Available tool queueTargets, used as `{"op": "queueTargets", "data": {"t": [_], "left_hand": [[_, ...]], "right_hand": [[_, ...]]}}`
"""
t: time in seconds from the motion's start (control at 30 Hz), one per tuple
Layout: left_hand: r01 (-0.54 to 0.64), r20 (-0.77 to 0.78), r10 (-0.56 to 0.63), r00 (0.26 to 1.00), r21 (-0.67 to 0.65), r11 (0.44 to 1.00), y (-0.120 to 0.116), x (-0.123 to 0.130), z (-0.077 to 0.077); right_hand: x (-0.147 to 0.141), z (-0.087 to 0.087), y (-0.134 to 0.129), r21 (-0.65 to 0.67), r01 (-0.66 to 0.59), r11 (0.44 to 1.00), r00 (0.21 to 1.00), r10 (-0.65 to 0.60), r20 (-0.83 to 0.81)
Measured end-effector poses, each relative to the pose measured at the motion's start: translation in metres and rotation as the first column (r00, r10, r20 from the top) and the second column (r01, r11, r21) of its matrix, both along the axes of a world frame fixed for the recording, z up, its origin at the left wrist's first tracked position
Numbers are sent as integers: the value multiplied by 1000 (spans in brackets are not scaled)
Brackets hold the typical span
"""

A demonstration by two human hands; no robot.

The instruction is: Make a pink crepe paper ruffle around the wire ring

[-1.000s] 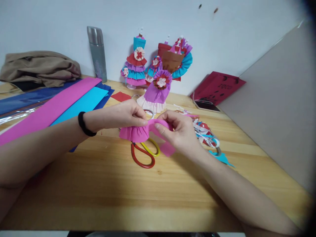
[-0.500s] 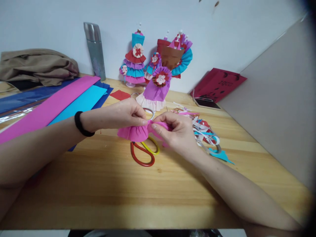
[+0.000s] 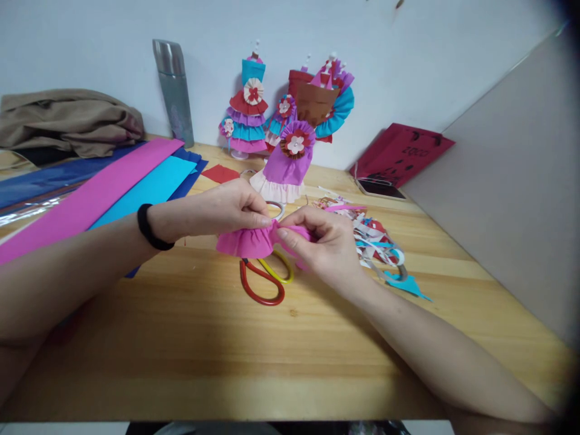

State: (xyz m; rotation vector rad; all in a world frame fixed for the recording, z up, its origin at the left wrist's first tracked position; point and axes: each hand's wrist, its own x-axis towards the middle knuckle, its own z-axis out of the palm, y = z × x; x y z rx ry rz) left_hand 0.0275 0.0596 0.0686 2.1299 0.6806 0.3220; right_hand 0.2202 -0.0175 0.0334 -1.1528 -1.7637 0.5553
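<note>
Both hands pinch the upper edge of a pink crepe paper strip (image 3: pixel 247 243), raised over the table. My left hand (image 3: pixel 235 205) is closed on its gathered, ruffled part, which fans out below the fingers. Close beside it, my right hand (image 3: pixel 324 238) is closed on the same strip where it runs on to the right, partly hidden by the fingers. Scissors (image 3: pixel 263 300) with one red and one yellow handle loop lie beneath the paper, their blades hidden. Just behind the fingertips shows part of a tape roll (image 3: pixel 276 209).
Small ruffled paper dresses on stands (image 3: pixel 247 130) line the wall. Coloured paper sheets (image 3: pixel 145 187) lie on the left near a grey bottle (image 3: pixel 176 96) and brown cloth (image 3: pixel 67 121). Paper scraps (image 3: pixel 376 241), a phone (image 3: pixel 380 189) and a red bag (image 3: pixel 403 154) are on the right.
The hands stay almost in place, still pinching the pink strip. Its ruffled part has shifted very slightly upward.
</note>
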Motion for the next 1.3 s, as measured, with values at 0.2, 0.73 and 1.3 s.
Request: {"op": "queueTargets", "data": {"t": [0.2, 0.73, 1.3], "left_hand": [[2, 21, -2, 1000, -7, 1000, -1, 2, -1], [99, -27, -95, 995, 277, 956, -4, 5, 1], [153, -36, -152, 988, 415, 897, 0, 2, 0]], "right_hand": [[-1, 0, -1, 7, -17, 1000, 1000, 17, 11], [3, -6, 11, -122, -3, 992, 994, -10, -107], [4, 1, 13, -435, -140, 890, 922, -43, -385]]}}
